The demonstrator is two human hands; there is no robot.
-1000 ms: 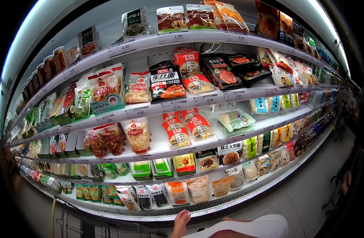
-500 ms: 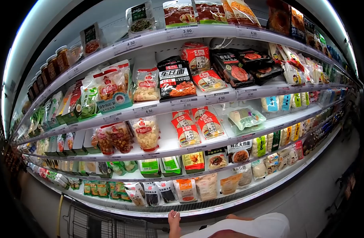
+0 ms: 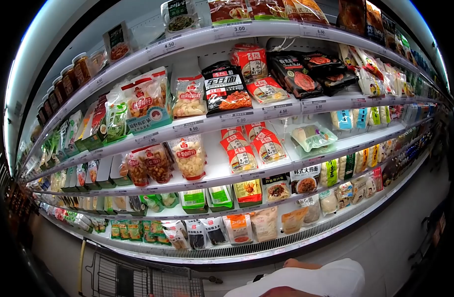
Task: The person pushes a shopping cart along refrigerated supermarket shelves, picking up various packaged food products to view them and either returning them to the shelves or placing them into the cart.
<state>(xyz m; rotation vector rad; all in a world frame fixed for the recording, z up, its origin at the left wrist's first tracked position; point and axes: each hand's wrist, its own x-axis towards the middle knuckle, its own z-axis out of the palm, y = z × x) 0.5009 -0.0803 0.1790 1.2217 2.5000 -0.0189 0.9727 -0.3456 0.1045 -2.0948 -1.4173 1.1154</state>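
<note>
My left hand is out of view. Past the white clothing at the bottom edge shows a patch of skin, perhaps my right hand; its fingers cannot be made out. A wire shopping cart stands at the lower left, with a yellow bar on its side. Ahead is a curved refrigerated shelf unit with several tiers. On the middle tiers are red-and-white noodle packs, a black noodle bag, a pouch of pale pieces and a green-and-clear tray pack.
Glass jars line the upper left shelf. Price strips run along the shelf edges. Dark and orange pouches fill the lowest tier, above a vent grille. Grey floor lies at the right.
My left hand, raised at the bottom centre before, has dropped out of view. The shelves and cart appear shifted to the right as the view turns slightly, and the shelves sit higher.
</note>
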